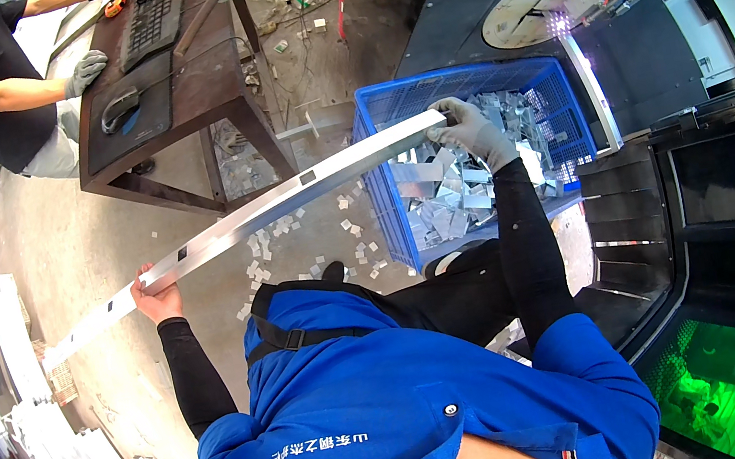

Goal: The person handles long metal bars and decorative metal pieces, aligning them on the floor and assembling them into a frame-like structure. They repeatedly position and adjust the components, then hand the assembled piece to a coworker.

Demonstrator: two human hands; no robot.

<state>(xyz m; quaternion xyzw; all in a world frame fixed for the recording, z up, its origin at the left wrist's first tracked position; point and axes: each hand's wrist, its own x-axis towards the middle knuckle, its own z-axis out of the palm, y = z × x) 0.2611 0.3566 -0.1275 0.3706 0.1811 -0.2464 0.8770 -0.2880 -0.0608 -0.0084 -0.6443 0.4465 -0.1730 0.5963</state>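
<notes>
A long, silvery square metal tube (260, 216) with small dark cut-outs along it stretches slantwise across the view. My bare left hand (158, 301) is closed around it toward its left part, fingers over the near side. At the tube's right end, my right hand (476, 133) in a grey glove grips the tip. That end hangs over the left side of a blue plastic crate (392, 211), which holds many loose metal offcuts (449, 191). The tube's far left end runs toward the bright rim of the picture, where it is hard to make out.
A brown metal desk (176, 130) with a keyboard (150, 23) and mouse (119, 110) stands at the upper left; a co-worker's gloved hand (86, 72) is beside it. Offcuts (263, 242) litter the floor. A dark machine (486, 5) and green-lit cabinet (724, 384) flank the right.
</notes>
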